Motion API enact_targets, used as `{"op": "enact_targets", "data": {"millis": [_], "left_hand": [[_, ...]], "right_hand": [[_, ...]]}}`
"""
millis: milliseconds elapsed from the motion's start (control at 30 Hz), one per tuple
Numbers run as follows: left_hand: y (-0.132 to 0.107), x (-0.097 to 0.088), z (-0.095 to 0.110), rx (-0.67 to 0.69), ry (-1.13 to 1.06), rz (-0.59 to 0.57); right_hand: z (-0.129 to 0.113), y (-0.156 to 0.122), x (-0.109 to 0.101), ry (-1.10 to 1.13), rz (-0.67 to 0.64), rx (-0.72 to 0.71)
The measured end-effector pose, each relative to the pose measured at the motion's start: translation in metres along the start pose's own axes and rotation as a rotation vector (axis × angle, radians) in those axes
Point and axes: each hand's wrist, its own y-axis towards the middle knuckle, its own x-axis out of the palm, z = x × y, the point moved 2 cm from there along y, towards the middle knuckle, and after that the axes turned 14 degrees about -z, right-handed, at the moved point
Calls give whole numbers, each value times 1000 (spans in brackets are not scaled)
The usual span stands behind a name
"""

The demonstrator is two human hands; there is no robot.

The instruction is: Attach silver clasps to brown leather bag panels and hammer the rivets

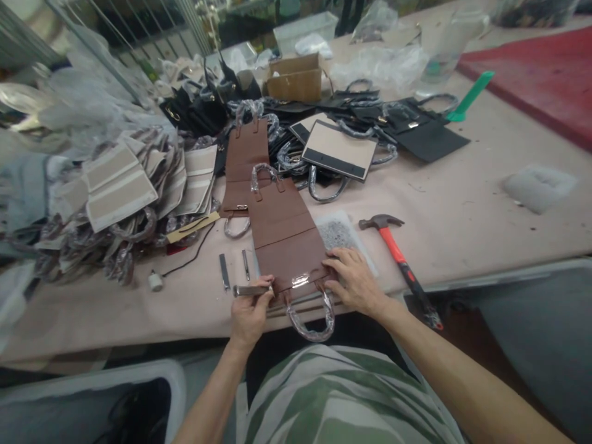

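A brown leather bag panel (289, 237) lies flat in front of me, with a plastic-wrapped handle (264, 176) at its far end and another wrapped handle (314, 330) hanging over the table's front edge. Close to the near edge is a shiny metal clasp (300, 281). My left hand (250, 314) is closed on a short metal rod (250, 290), held sideways at the panel's lower left corner. Fingers apart, my right hand (354, 280) rests on the panel's lower right edge. Under that side lies a pale, speckled slab (340, 233).
An orange-handled hammer (393, 243) lies to the right, its grip past the table edge. Two small metal tools (224, 271) lie left of the panel. Beige bag pieces (123, 185) pile up at left, black bags (416, 126) behind. Another brown panel (245, 160) lies beyond.
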Motion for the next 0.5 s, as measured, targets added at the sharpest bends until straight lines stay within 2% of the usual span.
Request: {"op": "enact_targets", "data": {"millis": [67, 133, 167, 267, 300, 400, 500], "left_hand": [[2, 1, 7, 61, 7, -68], [5, 2, 11, 44, -34, -82], [7, 2, 10, -13, -105, -37], [8, 0, -1, -220, -395, 195], [8, 0, -5, -255, -457, 233], [10, 5, -5, -250, -456, 194], [21, 19, 10, -156, -431, 141]], "right_hand": [[1, 0, -1, 28, 5, 10], [1, 0, -1, 53, 16, 21], [1, 0, -1, 64, 21, 26], [2, -1, 0, 83, 13, 26], [3, -2, 0, 87, 5, 19], [8, -5, 0, 101, -10, -18], [12, -9, 0, 116, 1, -67]]}}
